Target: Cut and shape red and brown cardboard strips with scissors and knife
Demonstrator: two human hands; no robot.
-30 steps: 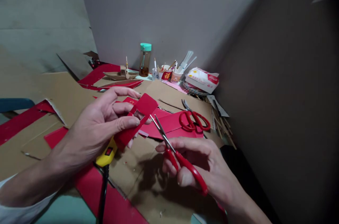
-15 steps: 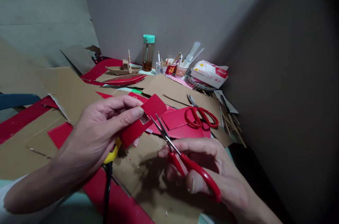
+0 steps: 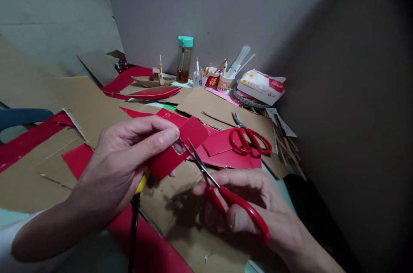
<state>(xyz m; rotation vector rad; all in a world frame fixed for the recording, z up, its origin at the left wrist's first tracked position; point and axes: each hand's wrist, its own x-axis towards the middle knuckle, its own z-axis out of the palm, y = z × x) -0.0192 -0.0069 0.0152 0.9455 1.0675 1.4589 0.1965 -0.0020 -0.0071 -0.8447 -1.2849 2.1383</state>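
Red card piece (image 3: 170,157) up over the cardboard (image 3: 193,238), pinched by the left hand (image 3: 129,152), and the scissors (image 3: 204,169), blades spread in the right hand's (image 3: 254,197) grip, now meet its cut-out (image 3: 178,148), closer than a second ago, seemingly within cutting reach.

The folded card (image 3: 195,131) is plain bright red; the fine scissors (image 3: 227,196) pair glossy red handles with silver blades, while the larger scissors (image 3: 248,134) show red loops and darker grey metal. Tan cardboard (image 3: 222,108) lies around. The bottle (image 3: 183,64) has a turquoise lid, one cup (image 3: 211,82) a gold character on red, and the white box (image 3: 257,88) red and yellow printing.
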